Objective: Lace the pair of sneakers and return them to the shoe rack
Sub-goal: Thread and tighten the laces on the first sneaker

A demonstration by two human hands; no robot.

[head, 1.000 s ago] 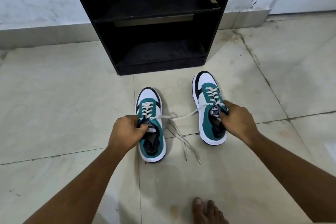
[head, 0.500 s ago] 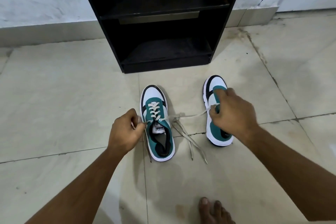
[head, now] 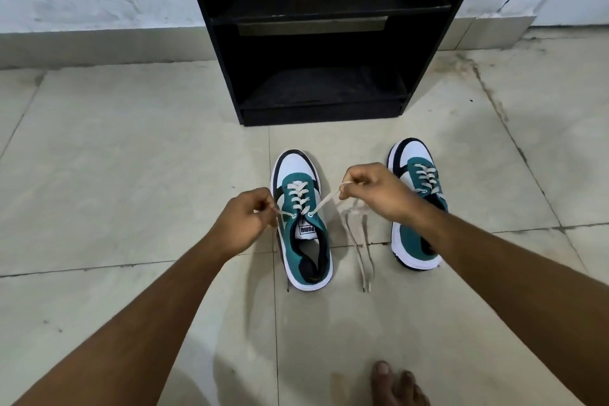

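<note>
On the tiled floor before the black rack (head: 324,43), the left hand (head: 245,222) and right hand (head: 379,191) each pinch a lace end of the near sneaker (head: 301,224); tying seemingly comes next; its mate (head: 417,204) sits beside, laces loose.

Two sneakers (head: 301,224) side by side on floor (head: 131,175) before shoe rack (head: 316,43)

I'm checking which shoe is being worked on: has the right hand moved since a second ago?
Yes. The right hand left the right sneaker and now pinches the left sneaker's lace, leftward relative to the rack.
</note>
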